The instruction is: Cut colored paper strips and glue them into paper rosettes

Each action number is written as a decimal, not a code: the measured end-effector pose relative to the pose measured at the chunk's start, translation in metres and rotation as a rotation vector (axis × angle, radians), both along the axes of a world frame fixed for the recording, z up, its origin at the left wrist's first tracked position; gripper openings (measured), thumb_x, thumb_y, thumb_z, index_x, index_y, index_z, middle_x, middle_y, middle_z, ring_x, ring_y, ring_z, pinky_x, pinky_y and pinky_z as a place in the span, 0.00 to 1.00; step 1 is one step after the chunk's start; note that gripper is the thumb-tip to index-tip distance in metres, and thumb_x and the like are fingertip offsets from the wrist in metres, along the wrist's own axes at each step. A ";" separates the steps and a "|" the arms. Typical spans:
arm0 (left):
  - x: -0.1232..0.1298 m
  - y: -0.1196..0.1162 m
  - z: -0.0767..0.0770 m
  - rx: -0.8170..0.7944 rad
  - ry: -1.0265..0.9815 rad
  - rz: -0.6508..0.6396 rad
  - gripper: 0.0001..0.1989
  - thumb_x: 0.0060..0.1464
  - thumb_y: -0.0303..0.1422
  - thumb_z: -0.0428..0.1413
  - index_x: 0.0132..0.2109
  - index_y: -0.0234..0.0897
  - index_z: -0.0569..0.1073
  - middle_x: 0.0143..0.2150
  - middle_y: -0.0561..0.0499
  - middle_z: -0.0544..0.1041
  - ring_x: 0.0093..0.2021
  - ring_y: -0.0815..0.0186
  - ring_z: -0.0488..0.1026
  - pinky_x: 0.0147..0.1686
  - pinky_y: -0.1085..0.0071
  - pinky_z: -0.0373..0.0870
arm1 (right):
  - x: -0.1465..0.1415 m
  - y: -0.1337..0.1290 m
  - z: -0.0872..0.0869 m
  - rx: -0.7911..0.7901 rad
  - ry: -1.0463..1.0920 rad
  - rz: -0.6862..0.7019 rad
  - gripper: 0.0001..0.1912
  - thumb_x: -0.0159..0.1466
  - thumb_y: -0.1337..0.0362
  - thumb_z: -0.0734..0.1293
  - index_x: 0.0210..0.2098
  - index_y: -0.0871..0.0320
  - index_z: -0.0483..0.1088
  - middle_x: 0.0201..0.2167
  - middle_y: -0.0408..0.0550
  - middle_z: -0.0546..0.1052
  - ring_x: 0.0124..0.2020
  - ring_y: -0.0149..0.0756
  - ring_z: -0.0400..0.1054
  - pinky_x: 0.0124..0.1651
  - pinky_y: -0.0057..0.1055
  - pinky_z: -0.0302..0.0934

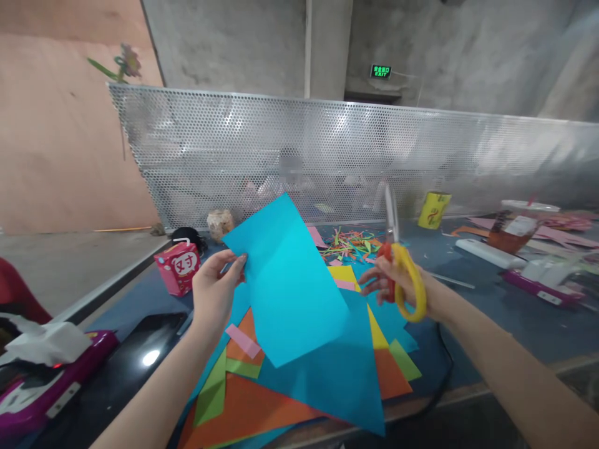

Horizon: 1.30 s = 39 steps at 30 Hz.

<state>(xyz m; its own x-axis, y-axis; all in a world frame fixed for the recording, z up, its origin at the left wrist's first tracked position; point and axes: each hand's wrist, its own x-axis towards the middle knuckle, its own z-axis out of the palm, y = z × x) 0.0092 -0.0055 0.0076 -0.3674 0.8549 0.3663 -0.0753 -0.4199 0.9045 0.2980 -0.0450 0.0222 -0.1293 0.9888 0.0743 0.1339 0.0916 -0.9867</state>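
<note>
My left hand (219,280) pinches a blue sheet of paper (294,287) at its left edge and holds it tilted above the table. To the right, my right hand (390,280) has a pair of scissors (406,274) with red and yellow handles, blades pointing up and away from the sheet. Below the raised sheet lies a pile of coloured paper, with a large blue sheet (327,386) on top, an orange sheet (253,405) under it, and green, yellow and pink pieces around. The raised sheet hides part of the pile.
Thin paper scraps (350,244) are heaped behind the pile. At left are a pink drink carton (178,268), a dark tablet-like device (135,362) and a power strip (60,386). Rightward stand a yellow can (433,210), a drink cup (517,227) and another power strip (543,290). A perforated metal screen (234,149) borders the back.
</note>
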 end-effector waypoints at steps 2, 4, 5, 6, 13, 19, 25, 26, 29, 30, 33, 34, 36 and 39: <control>0.000 0.000 -0.002 0.005 0.021 0.015 0.14 0.35 0.37 0.62 0.29 0.36 0.69 0.27 0.56 0.69 0.22 0.73 0.64 0.23 0.75 0.64 | -0.025 -0.012 0.003 -0.032 0.034 0.092 0.23 0.46 0.48 0.69 0.30 0.56 0.58 0.28 0.42 0.69 0.26 0.32 0.68 0.27 0.31 0.67; 0.000 0.001 -0.004 0.008 0.050 0.033 0.14 0.36 0.37 0.62 0.30 0.37 0.69 0.28 0.56 0.69 0.23 0.73 0.65 0.24 0.75 0.64 | -0.045 -0.019 0.005 -0.074 -0.065 0.089 0.18 0.46 0.57 0.70 0.27 0.56 0.57 0.25 0.39 0.66 0.22 0.30 0.67 0.24 0.30 0.67; 0.000 0.000 -0.004 0.008 0.063 0.042 0.14 0.37 0.37 0.62 0.31 0.37 0.70 0.28 0.56 0.69 0.23 0.74 0.64 0.23 0.75 0.64 | -0.053 -0.020 0.005 -0.101 -0.118 0.069 0.16 0.47 0.62 0.69 0.26 0.56 0.56 0.23 0.37 0.64 0.19 0.28 0.65 0.20 0.29 0.66; 0.000 -0.001 -0.004 0.005 0.063 0.049 0.14 0.37 0.37 0.62 0.31 0.36 0.70 0.28 0.56 0.69 0.22 0.74 0.63 0.23 0.76 0.63 | -0.058 -0.020 0.005 -0.117 -0.169 0.047 0.14 0.48 0.65 0.68 0.26 0.56 0.55 0.22 0.35 0.62 0.15 0.26 0.63 0.17 0.28 0.65; 0.013 -0.016 0.005 -0.208 -0.182 -0.442 0.16 0.45 0.42 0.57 0.41 0.39 0.70 0.33 0.51 0.74 0.26 0.69 0.70 0.23 0.72 0.68 | -0.057 0.005 -0.012 0.034 -0.237 -0.067 0.13 0.49 0.69 0.63 0.30 0.55 0.52 0.23 0.34 0.60 0.14 0.22 0.58 0.14 0.24 0.60; 0.023 -0.022 -0.006 -0.439 -0.165 -0.669 0.20 0.42 0.35 0.61 0.45 0.37 0.70 0.42 0.43 0.76 0.38 0.56 0.76 0.34 0.61 0.74 | -0.054 0.002 -0.009 0.147 -0.285 0.001 0.13 0.50 0.64 0.64 0.27 0.54 0.52 0.23 0.36 0.60 0.18 0.25 0.59 0.23 0.29 0.64; 0.022 -0.022 -0.002 -0.248 -0.106 -0.576 0.24 0.40 0.34 0.63 0.47 0.40 0.67 0.46 0.45 0.75 0.43 0.55 0.74 0.37 0.62 0.74 | -0.044 -0.002 -0.008 0.162 -0.481 -0.029 0.11 0.51 0.59 0.65 0.28 0.54 0.56 0.23 0.40 0.68 0.20 0.29 0.63 0.23 0.28 0.60; 0.021 -0.022 0.000 -0.159 -0.109 -0.527 0.26 0.39 0.34 0.63 0.48 0.42 0.66 0.48 0.46 0.74 0.45 0.55 0.73 0.39 0.61 0.74 | -0.040 -0.002 -0.010 0.191 -0.486 -0.050 0.12 0.50 0.58 0.66 0.29 0.54 0.57 0.25 0.41 0.69 0.22 0.30 0.64 0.24 0.28 0.60; 0.017 -0.018 0.006 0.093 -0.165 -0.313 0.28 0.39 0.36 0.63 0.50 0.47 0.64 0.51 0.49 0.72 0.51 0.56 0.68 0.45 0.61 0.71 | -0.027 0.000 -0.021 0.254 -0.481 -0.105 0.15 0.50 0.55 0.66 0.29 0.54 0.57 0.27 0.43 0.69 0.26 0.33 0.64 0.27 0.29 0.60; 0.015 -0.016 0.006 0.154 -0.184 -0.260 0.28 0.40 0.36 0.62 0.50 0.47 0.64 0.51 0.49 0.72 0.52 0.57 0.68 0.47 0.62 0.70 | -0.022 0.001 -0.025 0.261 -0.489 -0.114 0.15 0.50 0.53 0.66 0.29 0.54 0.57 0.26 0.42 0.68 0.26 0.33 0.64 0.27 0.29 0.59; 0.012 -0.006 -0.002 0.095 -0.216 -0.253 0.26 0.40 0.33 0.62 0.48 0.45 0.65 0.48 0.49 0.74 0.50 0.58 0.70 0.46 0.61 0.70 | -0.013 -0.001 -0.033 0.267 -0.565 -0.090 0.17 0.52 0.49 0.63 0.27 0.54 0.56 0.20 0.39 0.62 0.21 0.31 0.59 0.23 0.28 0.55; 0.012 -0.004 -0.005 -0.007 -0.221 -0.287 0.26 0.39 0.32 0.62 0.48 0.43 0.65 0.47 0.48 0.74 0.47 0.57 0.71 0.44 0.60 0.71 | -0.011 -0.002 -0.034 0.266 -0.601 -0.086 0.17 0.53 0.47 0.62 0.26 0.54 0.55 0.20 0.38 0.61 0.21 0.31 0.57 0.22 0.28 0.54; 0.013 0.000 -0.012 -0.164 -0.225 -0.334 0.28 0.38 0.31 0.63 0.48 0.41 0.65 0.47 0.46 0.74 0.44 0.55 0.73 0.40 0.56 0.73 | -0.010 -0.007 -0.033 0.249 -0.659 -0.095 0.17 0.55 0.47 0.60 0.27 0.54 0.56 0.20 0.39 0.62 0.21 0.31 0.57 0.22 0.29 0.53; 0.016 0.001 -0.013 -0.134 -0.227 -0.328 0.28 0.39 0.33 0.62 0.50 0.41 0.64 0.50 0.44 0.72 0.46 0.55 0.72 0.41 0.57 0.73 | -0.012 -0.016 -0.030 0.210 -0.700 -0.107 0.15 0.57 0.49 0.59 0.28 0.54 0.57 0.22 0.41 0.65 0.23 0.33 0.60 0.24 0.30 0.55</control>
<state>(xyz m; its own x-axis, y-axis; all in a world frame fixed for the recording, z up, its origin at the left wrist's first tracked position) 0.0252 -0.0043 -0.0054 -0.1261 0.9746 0.1851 -0.3894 -0.2202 0.8944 0.2864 -0.0612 -0.0078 -0.1195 0.9728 0.1985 0.7448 0.2201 -0.6300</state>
